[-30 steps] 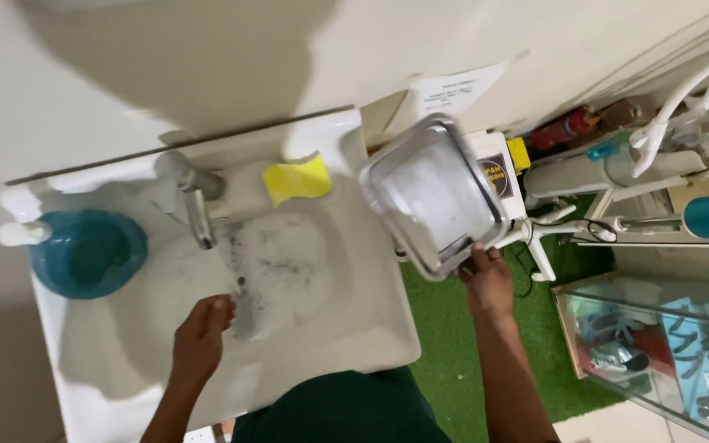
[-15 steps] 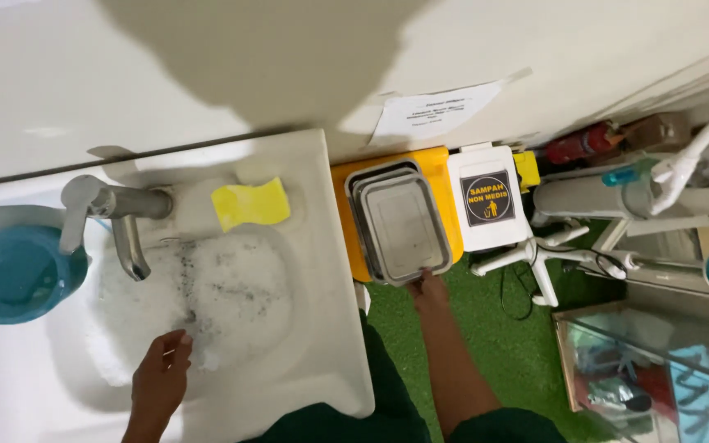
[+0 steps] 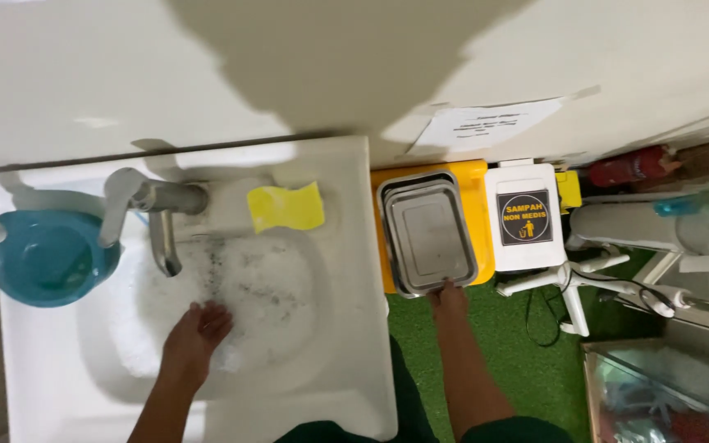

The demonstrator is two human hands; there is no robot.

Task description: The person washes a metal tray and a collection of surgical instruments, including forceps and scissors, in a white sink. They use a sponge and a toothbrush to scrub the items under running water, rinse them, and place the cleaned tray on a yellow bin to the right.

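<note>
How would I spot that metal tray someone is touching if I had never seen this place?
Start at the white sink, then look just past its right edge to the yellow bin on the green floor. The tray lies flat on top of it, with the right hand at its near edge. It is the only shiny grey, rounded rectangle there; the bin beside it is white.

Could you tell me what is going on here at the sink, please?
A person stands at a white sink full of suds. The left hand is down in the foamy basin, below the faucet. The right hand touches the near edge of a metal tray lying on a yellow bin beside the sink. A yellow sponge lies on the rim, a blue bowl at the left.
</note>
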